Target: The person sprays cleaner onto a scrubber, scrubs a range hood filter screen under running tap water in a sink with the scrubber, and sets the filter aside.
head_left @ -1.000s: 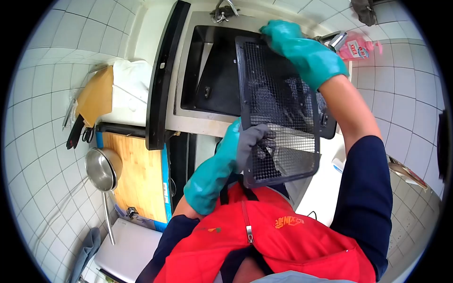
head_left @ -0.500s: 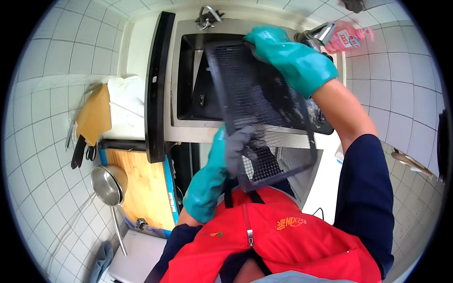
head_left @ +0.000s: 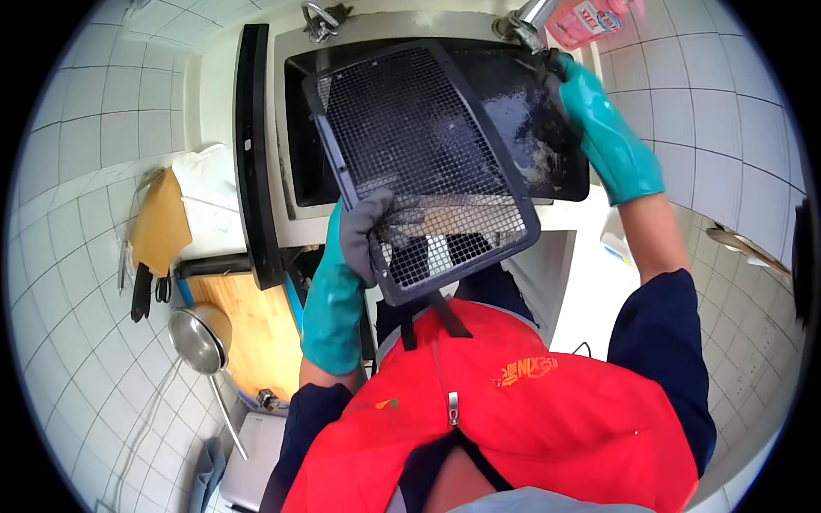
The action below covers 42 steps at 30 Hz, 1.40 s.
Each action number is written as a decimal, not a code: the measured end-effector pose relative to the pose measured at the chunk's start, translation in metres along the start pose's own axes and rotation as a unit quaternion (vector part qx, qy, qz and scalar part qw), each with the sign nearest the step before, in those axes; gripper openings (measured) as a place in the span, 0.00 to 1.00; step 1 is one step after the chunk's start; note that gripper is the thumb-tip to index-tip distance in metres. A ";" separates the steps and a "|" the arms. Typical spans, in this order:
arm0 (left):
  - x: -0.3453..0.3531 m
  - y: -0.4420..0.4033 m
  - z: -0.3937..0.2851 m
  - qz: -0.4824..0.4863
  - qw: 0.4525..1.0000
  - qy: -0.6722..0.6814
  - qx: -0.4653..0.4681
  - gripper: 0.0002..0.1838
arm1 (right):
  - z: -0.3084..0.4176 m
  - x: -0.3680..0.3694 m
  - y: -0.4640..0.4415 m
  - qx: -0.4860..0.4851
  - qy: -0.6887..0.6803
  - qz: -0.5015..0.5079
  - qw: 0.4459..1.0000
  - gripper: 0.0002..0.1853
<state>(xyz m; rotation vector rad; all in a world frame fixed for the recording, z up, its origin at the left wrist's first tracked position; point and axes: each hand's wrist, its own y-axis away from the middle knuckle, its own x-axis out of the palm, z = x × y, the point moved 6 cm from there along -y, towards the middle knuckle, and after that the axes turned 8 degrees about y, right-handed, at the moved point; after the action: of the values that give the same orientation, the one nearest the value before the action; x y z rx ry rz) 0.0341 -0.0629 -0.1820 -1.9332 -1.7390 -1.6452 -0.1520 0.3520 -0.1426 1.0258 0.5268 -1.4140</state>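
My left hand point(head_left: 363, 235), in a teal glove with a dark grey palm side, grips the lower left edge of a black-framed mesh filter screen point(head_left: 419, 137). The screen is tilted over the front of the sink point(head_left: 299, 184), its lower end near my apron. Light shows through the squares at that lower end. In a matching glove, my right hand point(head_left: 603, 128) is apart from the screen, at the sink's right side below the faucet point(head_left: 522, 30). Its fingers curl around a dark patch; whether that is an object or the glove's palm side is unclear. Wet, whitish smears mark the dark surface beneath.
A long black panel point(head_left: 252, 154) stands along the sink's left side. A pink soap bottle point(head_left: 586, 21) is behind the faucet. To the left are a cleaver-like knife point(head_left: 144, 291), a wooden board point(head_left: 244, 325) and a long-handled steel pot point(head_left: 197, 342). A second tap point(head_left: 321, 21) stands back left.
The mesh screen has swung left and turned flatter towards me, with my left hand still on it. My right hand has left its top edge and moved right, towards the faucet.
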 end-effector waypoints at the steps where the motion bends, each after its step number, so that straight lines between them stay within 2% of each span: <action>1: -0.008 -0.009 -0.008 0.114 0.953 -0.208 0.189 0.15 | 0.032 -0.017 0.004 -0.031 0.068 -0.045 0.996 0.26; 2: 0.006 -0.009 -0.008 0.174 0.894 -0.315 0.267 0.16 | 0.061 -0.033 0.010 -0.060 0.138 -0.092 0.984 0.25; 3: 0.018 -0.006 -0.008 0.219 0.817 -0.399 0.355 0.16 | 0.047 -0.030 -0.007 -0.056 0.135 -0.089 0.985 0.25; 4: 0.028 -0.009 -0.010 0.089 0.936 -0.266 0.212 0.15 | 0.030 -0.012 -0.033 -0.081 0.150 -0.025 0.985 0.26; 5: 0.036 -0.009 -0.007 0.023 0.971 -0.201 0.131 0.14 | 0.017 0.003 -0.043 -0.107 0.163 0.038 0.980 0.26; 6: 0.044 -0.006 -0.004 -0.053 0.990 -0.121 0.058 0.13 | 0.013 0.004 -0.043 -0.106 0.159 0.038 0.981 0.26; 8: 0.056 -0.010 -0.002 -0.084 0.996 -0.022 0.001 0.12 | 0.006 0.007 -0.048 -0.058 0.201 0.070 0.975 0.27; 9: 0.057 -0.011 -0.001 -0.087 0.996 -0.023 0.000 0.12 | -0.001 0.009 -0.049 -0.058 0.200 0.072 0.975 0.27; 11: 0.065 -0.019 0.000 -0.053 0.996 0.067 -0.008 0.13 | -0.018 0.017 -0.048 -0.059 0.168 0.110 0.978 0.26; 15: 0.083 -0.036 0.002 -0.073 0.994 0.082 -0.002 0.14 | -0.015 0.011 -0.045 -0.078 0.146 0.108 0.980 0.23; 17: 0.095 -0.041 0.003 -0.087 0.994 0.071 -0.001 0.15 | -0.008 0.001 -0.037 -0.048 0.043 0.105 0.992 0.23; 18: 0.099 -0.042 0.004 -0.101 0.993 0.061 -0.002 0.17 | 0.006 -0.006 -0.025 -0.047 0.043 0.109 0.992 0.23; 20: 0.092 -0.054 0.013 -0.107 0.993 0.057 0.003 0.17 | 0.039 -0.024 -0.006 -0.078 0.024 0.071 0.994 0.23; 21: 0.076 -0.066 0.021 -0.108 0.992 0.064 0.026 0.18 | 0.034 -0.013 -0.008 -0.160 -0.016 0.050 0.986 0.22; 23: 0.073 -0.075 0.022 -0.119 0.989 0.046 0.076 0.19 | 0.050 -0.010 -0.003 -0.146 0.029 0.051 0.988 0.23; 26: 0.082 -0.083 0.021 -0.132 0.988 0.032 0.078 0.20 | 0.049 -0.008 -0.003 -0.144 0.138 0.023 0.980 0.23; 28: 0.075 -0.093 0.020 -0.136 0.987 0.026 0.078 0.20 | 0.041 -0.016 0.006 0.026 0.011 0.142 0.989 0.24; 30: 0.067 -0.102 0.021 -0.103 0.990 0.025 0.090 0.20 | 0.050 -0.032 0.021 0.033 0.010 0.132 0.991 0.24; 32: 0.068 -0.103 0.019 -0.093 0.991 0.004 0.093 0.20 | 0.034 -0.028 0.018 -0.011 -0.057 0.190 0.980 0.23; 34: 0.059 -0.112 0.020 -0.082 0.992 -0.017 0.094 0.20 | 0.006 -0.009 -0.008 -0.143 -0.078 0.279 0.946 0.22; 36: 0.048 -0.130 0.021 -0.036 0.990 -0.023 0.138 0.18 | -0.004 -0.006 -0.008 -0.012 -0.311 0.350 0.884 0.19; 37: 0.053 -0.134 0.019 -0.029 0.989 -0.024 0.140 0.18 | -0.007 -0.006 -0.012 -0.016 -0.310 0.344 0.886 0.19; 39: 0.050 -0.137 0.025 -0.135 0.989 0.005 0.059 0.16 | 0.000 -0.003 -0.016 -0.103 -0.264 0.353 0.891 0.16; 40: 0.049 -0.142 0.019 -0.130 0.989 0.003 0.064 0.16 | 0.002 -0.004 -0.018 -0.109 -0.263 0.349 0.893 0.16; 42: 0.044 -0.150 0.027 -0.092 0.983 -0.144 -0.071 0.20 | 0.009 -0.009 -0.013 -0.114 -0.314 0.336 0.881 0.16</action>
<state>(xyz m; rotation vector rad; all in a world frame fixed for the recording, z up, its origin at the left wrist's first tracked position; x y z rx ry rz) -0.0698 0.0384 -0.2465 -2.2322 -2.0088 -1.6548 -0.1678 0.3515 -0.1341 0.4303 -0.1478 -0.9377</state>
